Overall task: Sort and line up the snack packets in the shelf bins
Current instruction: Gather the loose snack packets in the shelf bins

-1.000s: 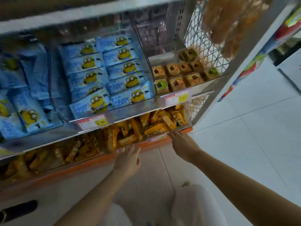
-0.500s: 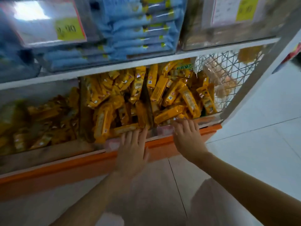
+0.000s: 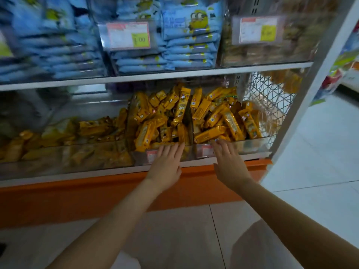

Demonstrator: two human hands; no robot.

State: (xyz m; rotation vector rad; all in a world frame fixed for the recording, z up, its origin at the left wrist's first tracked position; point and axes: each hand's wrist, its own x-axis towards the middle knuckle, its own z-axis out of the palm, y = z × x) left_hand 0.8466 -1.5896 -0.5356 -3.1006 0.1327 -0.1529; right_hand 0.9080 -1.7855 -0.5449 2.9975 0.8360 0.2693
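The left hand (image 3: pixel 167 164) lies flat, fingers straight, against the clear front of the middle bin (image 3: pixel 138 160). Yellow snack packets (image 3: pixel 147 131) are piled messily in the bins. The right hand (image 3: pixel 229 164), fingers spread wide, touches the front of the right bin (image 3: pixel 252 147).

The shelf interior is dim, while brighter light washes the pale tiled floor (image 3: pixel 320 162) at right. Motion blur smears the stacked blue plastic snack packets (image 3: pixel 58 55) at left. Wide-angle distortion bends the white metal shelf edge (image 3: pixel 174 74). The yellow wrapped packets (image 3: pixel 209 133) at centre look fairly sharp.
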